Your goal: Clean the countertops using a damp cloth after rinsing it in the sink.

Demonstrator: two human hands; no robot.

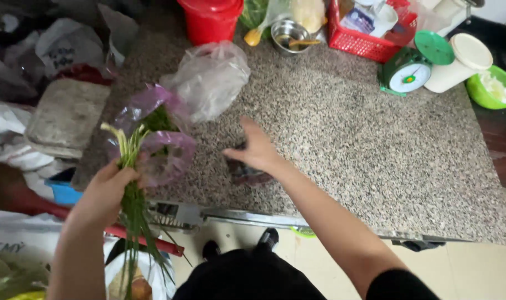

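My left hand (105, 189) grips a bunch of long green stalks (132, 211) with pale root ends pointing up, held over the near left edge of the speckled stone counter (364, 144). Just behind the stalks lies a purple plastic bag (158, 139) with greens inside. My right hand (257, 149) hovers low over the counter with fingers spread, holding nothing; a small dark thing (247, 173) lies under it, too unclear to name. A crumpled clear plastic bag (208, 78) rests farther back.
At the back stand a red bucket (210, 19), a metal bowl (289, 34), a red basket (370, 33), a green kitchen scale (411, 66), a white lidded container (459, 66) and a green bowl (493, 88). A grey slab (67, 114) and bags crowd the left.
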